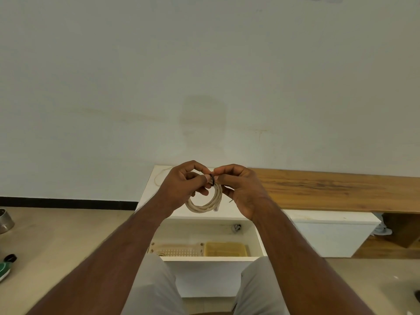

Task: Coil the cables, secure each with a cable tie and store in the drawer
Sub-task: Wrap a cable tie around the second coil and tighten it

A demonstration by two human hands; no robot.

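Observation:
A cream cable coil [205,204] hangs in the air above the white cabinet top [150,196]. My left hand [181,185] pinches the top of the coil. A black cable tie [212,179] wraps round the coil's top between both hands. My right hand [238,189] pinches the tie from the right, and a thin dark tail shows below that palm. A clear plug hangs at the coil's lower right. Below, the open white drawer [204,259] holds a cream perforated basket [179,251] and a yellow tray [225,248]. Another pale cable [159,176] lies on the cabinet top behind my left hand.
A wooden bench top [336,189] runs to the right along the wall. A metal pot [5,220] and a green shoe [5,268] sit on the floor at left. My knees in grey trousers [156,285] flank the drawer front.

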